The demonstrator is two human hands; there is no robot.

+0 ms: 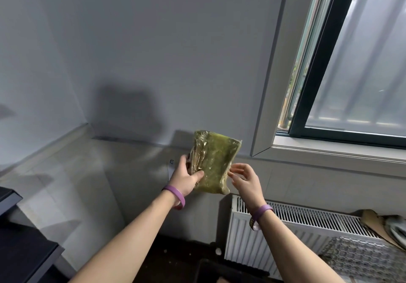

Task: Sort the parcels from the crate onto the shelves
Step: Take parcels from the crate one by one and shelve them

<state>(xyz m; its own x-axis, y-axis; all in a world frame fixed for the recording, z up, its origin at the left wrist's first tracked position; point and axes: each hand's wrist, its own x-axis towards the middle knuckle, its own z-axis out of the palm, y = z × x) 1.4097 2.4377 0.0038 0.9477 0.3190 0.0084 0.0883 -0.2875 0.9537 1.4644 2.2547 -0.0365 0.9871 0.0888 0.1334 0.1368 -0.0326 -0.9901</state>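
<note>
Now | left hand [186,178] grips parcel [216,161] | right hand [246,180] at edge, grip unclear | contents blurred

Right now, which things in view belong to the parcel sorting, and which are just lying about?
Job: green wrapped parcel; left hand gripping it; right hand at its edge; black shelf unit.
Lying about: radiator; bubble wrap; cardboard; window.
</note>
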